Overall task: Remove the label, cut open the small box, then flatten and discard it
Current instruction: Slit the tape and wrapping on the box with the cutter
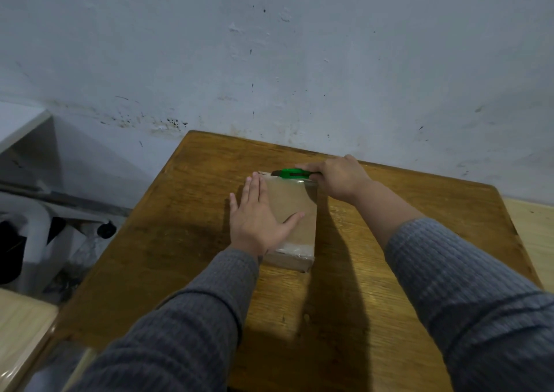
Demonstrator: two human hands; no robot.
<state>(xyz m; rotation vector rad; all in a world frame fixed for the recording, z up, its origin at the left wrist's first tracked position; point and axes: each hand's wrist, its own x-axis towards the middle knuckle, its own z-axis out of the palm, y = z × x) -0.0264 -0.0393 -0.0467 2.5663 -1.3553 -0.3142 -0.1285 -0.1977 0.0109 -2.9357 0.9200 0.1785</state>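
A small brown cardboard box (299, 211) lies flat in the middle of the wooden table (180, 241), with clear tape across its near and far ends. My left hand (257, 214) presses flat on the box's left half, fingers spread. My right hand (338, 178) is closed around a green utility knife (292, 173), whose tip lies along the box's far edge. No label shows on the visible top face.
A stained pale wall (269, 61) stands right behind the table. To the left are a white chair or appliance (33, 226) and a white surface (21, 124). Light wooden surfaces adjoin at the lower left (21, 325) and far right (533, 235).
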